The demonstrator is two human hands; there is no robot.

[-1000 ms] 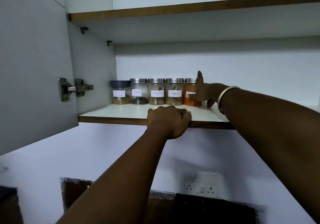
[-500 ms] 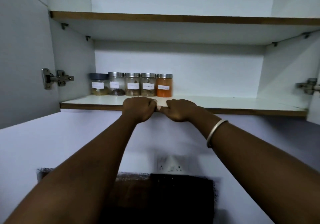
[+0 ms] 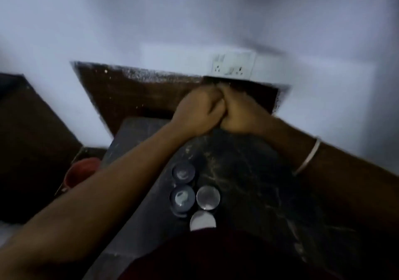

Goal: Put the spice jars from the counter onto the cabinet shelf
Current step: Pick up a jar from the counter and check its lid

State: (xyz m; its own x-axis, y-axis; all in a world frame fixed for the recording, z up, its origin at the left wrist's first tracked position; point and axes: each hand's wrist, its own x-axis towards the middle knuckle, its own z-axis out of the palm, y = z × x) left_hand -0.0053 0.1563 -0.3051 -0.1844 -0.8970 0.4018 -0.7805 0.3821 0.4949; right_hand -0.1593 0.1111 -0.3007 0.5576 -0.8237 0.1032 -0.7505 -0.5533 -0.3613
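Looking down, a dark counter (image 3: 248, 171) meets a white wall (image 3: 151, 20) with a socket (image 3: 234, 65). Four spice jars (image 3: 194, 195) stand on the counter, near the body, well apart from both hands. Left hand (image 3: 199, 112) and right hand (image 3: 239, 115) press together, fingers curled; the blur probably hides nothing held.

Four spice jars (image 3: 195, 195) clustered on the counter (image 3: 259, 182) near its front edge, both hands (image 3: 218, 111) touching behind them, wall socket (image 3: 232, 66) behind, cup (image 3: 79, 172) left of counter
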